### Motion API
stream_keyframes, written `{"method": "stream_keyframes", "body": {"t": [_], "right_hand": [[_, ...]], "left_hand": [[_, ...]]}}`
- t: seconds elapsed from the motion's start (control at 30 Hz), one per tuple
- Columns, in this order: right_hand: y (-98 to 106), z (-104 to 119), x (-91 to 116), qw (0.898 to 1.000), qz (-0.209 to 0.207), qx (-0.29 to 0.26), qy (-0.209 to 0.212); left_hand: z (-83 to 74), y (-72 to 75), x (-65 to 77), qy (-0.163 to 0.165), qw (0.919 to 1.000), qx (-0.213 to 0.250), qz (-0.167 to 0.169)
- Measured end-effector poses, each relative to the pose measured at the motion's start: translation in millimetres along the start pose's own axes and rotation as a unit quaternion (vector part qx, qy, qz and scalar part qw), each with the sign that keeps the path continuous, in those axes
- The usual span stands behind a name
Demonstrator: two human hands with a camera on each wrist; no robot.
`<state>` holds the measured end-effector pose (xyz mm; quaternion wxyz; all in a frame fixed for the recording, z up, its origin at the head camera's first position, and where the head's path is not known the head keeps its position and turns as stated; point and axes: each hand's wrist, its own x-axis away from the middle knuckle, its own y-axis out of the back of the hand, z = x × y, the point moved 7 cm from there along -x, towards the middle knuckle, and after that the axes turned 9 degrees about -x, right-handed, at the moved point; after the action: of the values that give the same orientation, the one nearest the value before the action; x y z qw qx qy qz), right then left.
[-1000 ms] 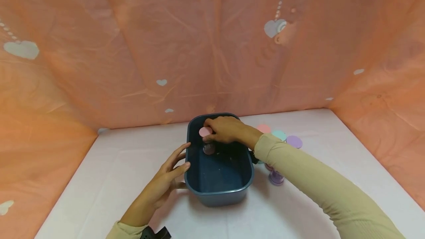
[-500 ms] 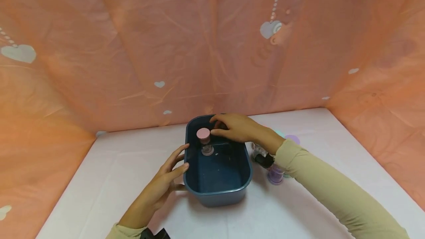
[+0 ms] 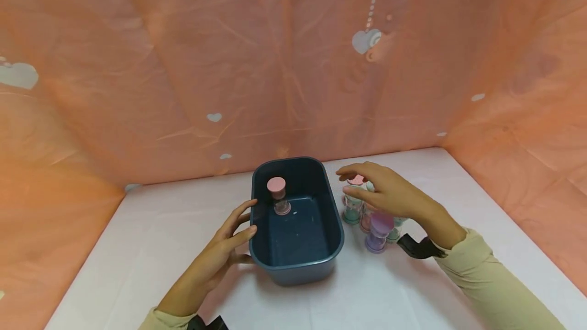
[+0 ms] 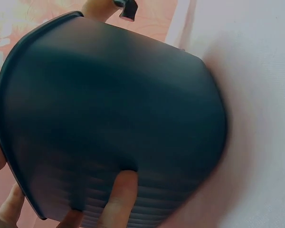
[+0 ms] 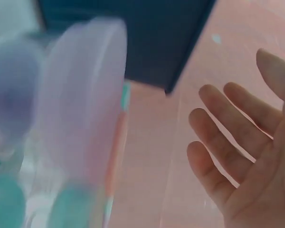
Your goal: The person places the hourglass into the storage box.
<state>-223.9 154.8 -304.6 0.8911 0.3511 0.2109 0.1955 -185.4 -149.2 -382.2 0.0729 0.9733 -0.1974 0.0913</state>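
Note:
A dark blue bin (image 3: 298, 268) stands on the white table, with one pink-topped sand timer (image 3: 276, 187) upright in its far left part. My left hand (image 3: 212, 257) rests against the bin's left side, its fairly straight fingers touching rim and outer wall. In the left wrist view, a finger (image 4: 121, 199) presses that blue wall. To the right of the bin, my right hand (image 3: 385, 190) hovers over a cluster of sand timers, holding nothing. A purple sand timer (image 3: 379, 230) is nearest the front; green and pink ones stand behind it, partly hidden by the hand.
Orange sheeting (image 3: 284, 65) with white hearts walls in the back and both sides. White cloth (image 3: 183, 208) covers the table. The right wrist view has a large, blurred purple timer end (image 5: 85, 99) close to the camera.
My right hand has let go of the pink sand timer, leaving it standing in the bin, and has moved out rightward over the cluster. The left hand stays at the bin's side.

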Motion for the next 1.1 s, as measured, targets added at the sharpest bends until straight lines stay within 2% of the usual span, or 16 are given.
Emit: {"method": "stream_keyframes", "body": {"t": [0.23,0.37,0.63,0.9,1.1], "right_hand": [[24,-27,43,0.998,-0.050,0.020,-0.028],[36,-39,58,0.996,-0.070,0.039,-0.033],[53,-57,67,0.994,-0.091,0.053,-0.042],[48,-74,65,0.996,-0.062,0.057,-0.044],[44,-83,69,0.999,-0.041,0.015,-0.021]], "left_hand": [[-1.2,-2.3,-0.9,-0.010,0.9998,0.007,0.012],[-0.8,-2.1,-0.9,-0.010,0.9999,0.007,0.010],[1.6,-0.2,1.6,0.000,0.9999,0.007,0.011],[1.0,-0.6,1.0,-0.004,0.9999,0.006,0.012],[1.4,-0.1,1.8,-0.008,0.9999,0.008,0.009]]}}
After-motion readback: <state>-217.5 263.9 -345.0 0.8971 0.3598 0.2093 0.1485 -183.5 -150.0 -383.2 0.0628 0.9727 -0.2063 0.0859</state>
